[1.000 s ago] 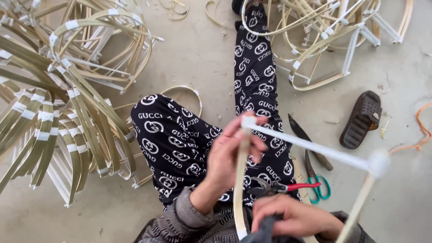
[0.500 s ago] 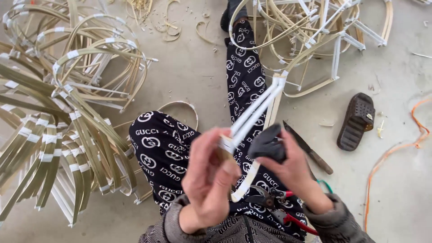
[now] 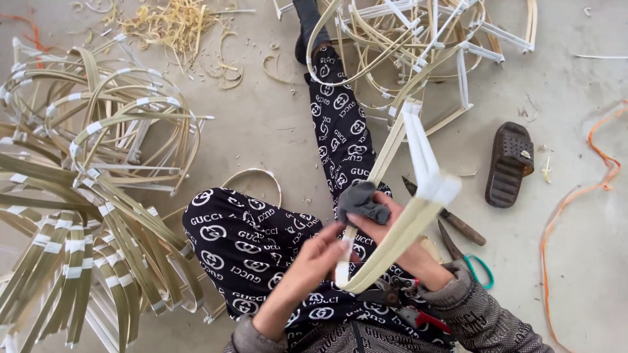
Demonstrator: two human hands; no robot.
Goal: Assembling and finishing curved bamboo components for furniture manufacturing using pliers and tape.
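A long, flat bamboo strip [image 3: 392, 242] is bent into a loop, pale yellow, with white tape wrapped around it at its low end and at a top corner. It is up in the air above the person's lap, tilted, with its narrow bend low and its long sides going up and away. A small dark grey rag [image 3: 361, 202] is bunched up and pressed against the strip near the middle.
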